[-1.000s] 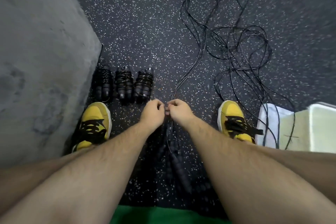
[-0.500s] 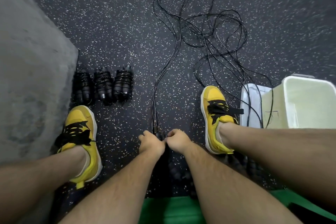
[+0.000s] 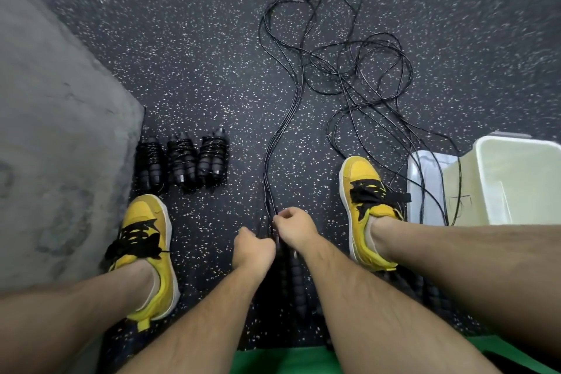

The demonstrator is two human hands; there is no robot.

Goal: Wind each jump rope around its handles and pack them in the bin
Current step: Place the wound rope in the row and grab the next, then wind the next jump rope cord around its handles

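Black jump-rope cords [image 3: 293, 118] run from my hands up the speckled floor into a loose tangle [image 3: 364, 70]. My right hand [image 3: 296, 229] pinches the cords where they meet black ribbed handles [image 3: 296, 279] that lie under my forearms. My left hand [image 3: 253, 247] is closed just beside it at the handle tops; what it holds is hidden. Three wound ropes [image 3: 182, 162] stand in a row at the left. A pale translucent bin [image 3: 516, 179] sits at the right, with some cord draped over its near side.
A grey mat [image 3: 54, 130] covers the left side. My feet in yellow shoes [image 3: 145, 246] [image 3: 364, 197] flank the hands. A white lid [image 3: 425, 185] lies beside the bin. More black handles [image 3: 431, 291] lie under my right leg.
Both hands came back toward me, pulling the cords in. My right hand now sits slightly ahead of the left. The view shifted so the bin shows more.
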